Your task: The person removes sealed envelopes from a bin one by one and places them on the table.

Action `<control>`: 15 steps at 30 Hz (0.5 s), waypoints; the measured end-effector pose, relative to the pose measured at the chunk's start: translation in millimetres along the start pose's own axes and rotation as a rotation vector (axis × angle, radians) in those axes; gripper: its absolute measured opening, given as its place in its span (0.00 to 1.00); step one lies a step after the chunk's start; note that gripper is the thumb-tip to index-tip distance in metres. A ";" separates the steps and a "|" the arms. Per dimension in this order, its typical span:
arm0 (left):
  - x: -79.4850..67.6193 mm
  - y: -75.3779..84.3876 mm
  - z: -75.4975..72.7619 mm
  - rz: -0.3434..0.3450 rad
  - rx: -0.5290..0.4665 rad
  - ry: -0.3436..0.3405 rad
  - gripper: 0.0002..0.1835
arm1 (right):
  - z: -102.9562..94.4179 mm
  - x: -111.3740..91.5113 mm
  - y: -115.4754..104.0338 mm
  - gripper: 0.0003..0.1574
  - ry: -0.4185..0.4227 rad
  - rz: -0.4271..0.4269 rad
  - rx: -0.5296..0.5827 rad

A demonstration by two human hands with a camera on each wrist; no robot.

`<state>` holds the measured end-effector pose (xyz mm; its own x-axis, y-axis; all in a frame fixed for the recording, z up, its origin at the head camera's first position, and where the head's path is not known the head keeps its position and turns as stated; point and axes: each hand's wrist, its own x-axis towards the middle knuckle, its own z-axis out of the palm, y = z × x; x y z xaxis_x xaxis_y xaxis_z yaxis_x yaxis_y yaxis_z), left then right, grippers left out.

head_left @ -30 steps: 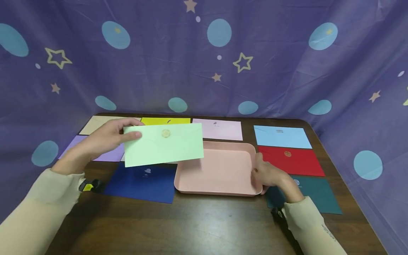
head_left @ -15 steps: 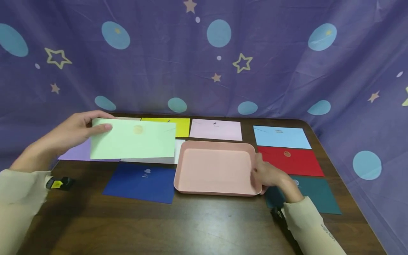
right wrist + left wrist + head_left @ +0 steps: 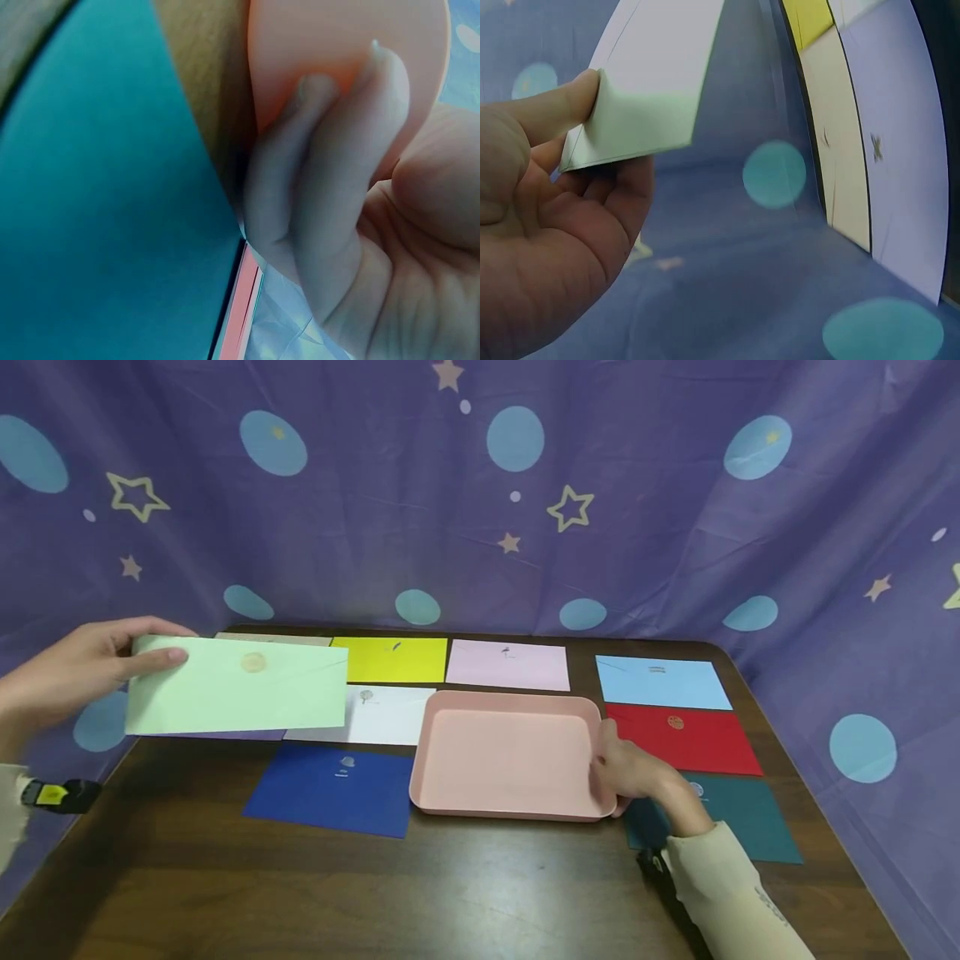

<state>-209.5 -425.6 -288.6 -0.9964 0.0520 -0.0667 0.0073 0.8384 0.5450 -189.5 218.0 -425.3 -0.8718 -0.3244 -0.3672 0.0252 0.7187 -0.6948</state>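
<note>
My left hand [image 3: 82, 664] pinches the upper left corner of a pale green envelope [image 3: 240, 693], thumb on the front, holding it up over the table's left side. A round gold emblem marks its face. In the left wrist view, the other fingers curl behind the envelope [image 3: 641, 112]. Behind it lie a lilac envelope [image 3: 900, 142] and a cream one [image 3: 836, 127], largely hidden in the head view. My right hand [image 3: 633, 766] grips the right rim of a shallow pink tray [image 3: 513, 760]. In the right wrist view, fingertips press against the tray's underside [image 3: 337, 37].
Yellow [image 3: 401, 660], pale pink [image 3: 508, 665], white [image 3: 386, 718] and navy [image 3: 330, 789] envelopes lie left of and behind the tray. Light blue [image 3: 663, 683], red [image 3: 690, 743] and teal [image 3: 750, 827] ones lie right. A patterned purple curtain [image 3: 480, 568] hangs behind the wooden table [image 3: 465, 893].
My left hand has carried the pale green envelope leftward, from over the tray's left edge to the table's left side, uncovering the white envelope. The right hand and tray stay put.
</note>
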 end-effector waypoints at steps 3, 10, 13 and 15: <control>-0.8 -14.9 -7.1 -0.019 0.027 -0.005 0.33 | 0.4 0.1 -0.5 0.32 0.002 -0.006 0.000; 0.4 -34.0 -20.2 -0.066 0.096 -0.070 0.36 | 0.6 1.3 -0.5 0.29 0.002 -0.014 -0.006; 2.4 -41.8 -23.4 -0.077 0.131 -0.075 0.39 | 0.6 1.4 -0.3 0.29 0.000 -0.013 -0.008; 3.4 -47.1 -25.6 -0.087 0.143 -0.074 0.39 | 0.8 1.3 -0.3 0.29 0.000 -0.007 -0.010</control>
<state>-215.4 -478.8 -293.1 -0.9849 0.0115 -0.1729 -0.0614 0.9099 0.4103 -190.3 216.8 -426.1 -0.8717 -0.3298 -0.3625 0.0141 0.7225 -0.6913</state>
